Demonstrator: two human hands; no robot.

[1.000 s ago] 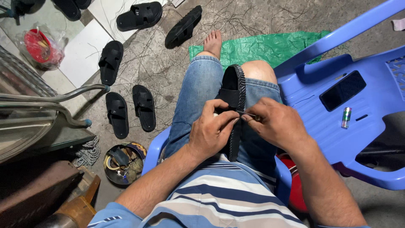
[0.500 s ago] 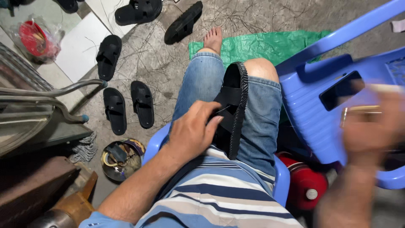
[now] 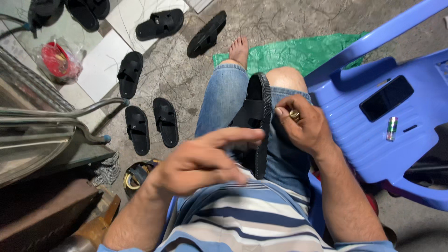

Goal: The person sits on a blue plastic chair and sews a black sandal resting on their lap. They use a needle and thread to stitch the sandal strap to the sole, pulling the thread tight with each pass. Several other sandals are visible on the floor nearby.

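Black sandal [image 3: 254, 123] sits on the lap, right hand [image 3: 305, 128] pinching a small brass bit [image 3: 294, 114], left hand [image 3: 205, 161] open over it, looks only partway finished.

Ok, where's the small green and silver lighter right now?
In the head view, the lighter lies on the blue plastic chair at the person's right, just below the black phone and beyond the right hand.

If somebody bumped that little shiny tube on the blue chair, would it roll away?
The small metallic cylinder would probably roll, being round and lying on its side. The ribbed blue chair seat might slow it. It looks light.
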